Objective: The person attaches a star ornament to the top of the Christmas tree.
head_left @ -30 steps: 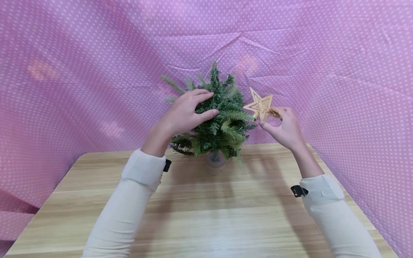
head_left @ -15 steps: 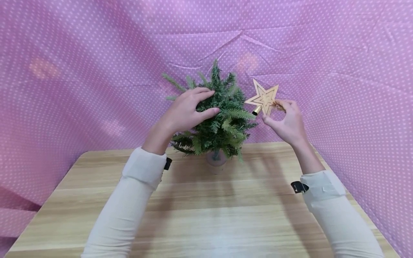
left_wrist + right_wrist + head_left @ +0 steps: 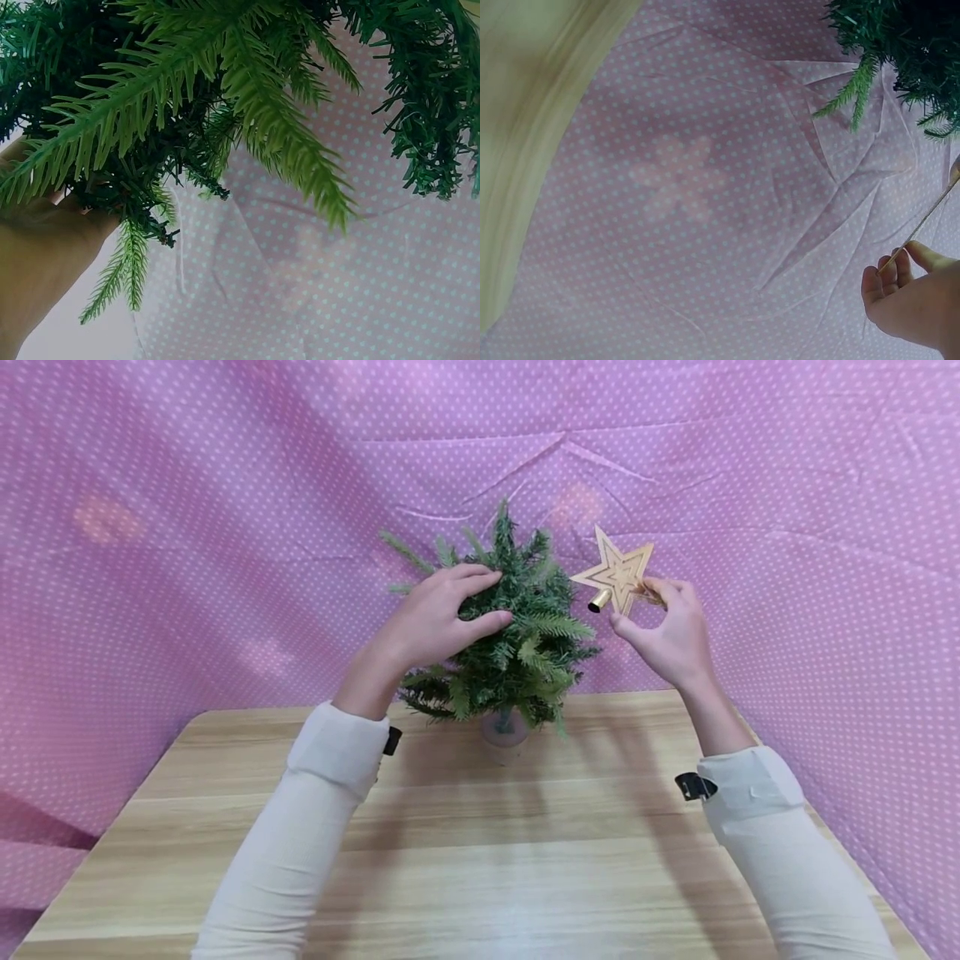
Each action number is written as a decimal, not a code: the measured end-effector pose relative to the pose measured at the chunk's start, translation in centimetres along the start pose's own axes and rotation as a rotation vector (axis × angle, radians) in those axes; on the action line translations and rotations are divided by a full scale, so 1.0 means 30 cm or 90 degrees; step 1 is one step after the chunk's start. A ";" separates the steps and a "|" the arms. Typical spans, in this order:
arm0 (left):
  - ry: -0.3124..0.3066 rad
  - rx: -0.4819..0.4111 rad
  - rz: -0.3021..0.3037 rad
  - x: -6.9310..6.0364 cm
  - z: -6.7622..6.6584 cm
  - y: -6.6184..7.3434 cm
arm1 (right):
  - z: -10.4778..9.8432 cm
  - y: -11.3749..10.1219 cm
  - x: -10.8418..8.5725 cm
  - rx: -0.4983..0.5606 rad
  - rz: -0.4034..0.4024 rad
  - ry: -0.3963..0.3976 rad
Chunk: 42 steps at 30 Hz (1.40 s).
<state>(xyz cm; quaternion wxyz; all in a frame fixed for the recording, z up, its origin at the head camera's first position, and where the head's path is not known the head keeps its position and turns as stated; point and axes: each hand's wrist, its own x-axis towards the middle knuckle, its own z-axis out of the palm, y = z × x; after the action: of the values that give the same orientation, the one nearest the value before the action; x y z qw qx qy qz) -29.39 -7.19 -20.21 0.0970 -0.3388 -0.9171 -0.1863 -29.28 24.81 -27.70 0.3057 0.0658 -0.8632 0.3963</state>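
Star: one gold star [image 3: 619,575], held up beside the tree towards the surface's far right corner, clear of the surface. A gold socket [image 3: 602,601] juts from its lower left. Whether its left tip touches foliage cannot be told.

Right hand [image 3: 675,639]: pinches the star by its lower right part between thumb and fingers; the right wrist view shows the star edge-on in this grip.

Tree [image 3: 525,635]: green, upright near the surface's far edge, between the two far corners, its pale base [image 3: 504,737] on the surface.

Left hand [image 3: 435,618]: rests against the tree on the side towards the left edge, thumb and forefinger spread well apart; foliage hides its fingertips from the left wrist camera.

Surface: wood-grain table [image 3: 480,877]. Dotted pink cloth [image 3: 780,468] hangs beyond the far edge and along both sides.
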 end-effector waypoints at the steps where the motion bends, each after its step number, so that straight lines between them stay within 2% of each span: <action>1: 0.000 0.001 0.000 -0.001 0.000 0.000 | -0.002 -0.005 0.004 -0.004 -0.001 0.000; 10: 0.001 -0.001 0.001 -0.007 0.002 0.009 | -0.024 -0.039 0.032 -0.015 -0.004 0.000; 19: -0.001 0.001 -0.007 -0.011 -0.012 -0.003 | -0.008 -0.084 0.057 -0.016 -0.004 -0.009; 27: -0.017 0.002 -0.003 -0.002 -0.010 0.005 | -0.018 -0.090 0.062 -0.015 -0.021 0.002; 35: -0.014 0.001 0.001 0.004 -0.008 0.012 | -0.029 -0.108 0.076 -0.018 -0.015 0.013; 42: -0.005 -0.010 -0.001 -0.001 -0.009 0.008 | -0.025 -0.148 0.095 -0.022 -0.029 0.014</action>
<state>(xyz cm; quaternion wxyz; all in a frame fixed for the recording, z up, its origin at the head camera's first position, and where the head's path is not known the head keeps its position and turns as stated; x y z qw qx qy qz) -29.20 -7.15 -19.92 0.0906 -0.3399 -0.9162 -0.1922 -29.63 22.71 -22.81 0.3249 0.0759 -0.8648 0.3752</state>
